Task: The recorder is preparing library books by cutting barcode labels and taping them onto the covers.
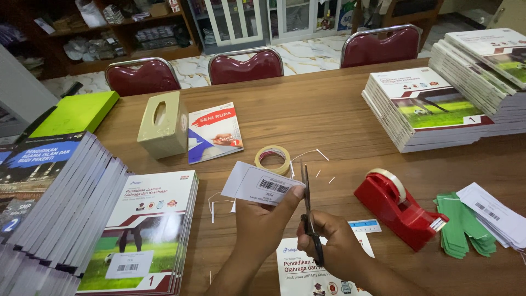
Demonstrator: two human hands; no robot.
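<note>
Left hand point(262, 216) pinching barcode label point(262, 184) above table point(329, 115); right hand point(329, 241) gripping scissors point(308, 211), blades at label's right edge. Trimming seemingly midway: paper slivers point(219, 203) already off, more labels point(493, 214) stacked right, uncut.

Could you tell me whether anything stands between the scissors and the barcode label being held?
Nothing visible does. The left hand holds the barcode label, and the scissors in the right hand already meet its right edge.
</note>
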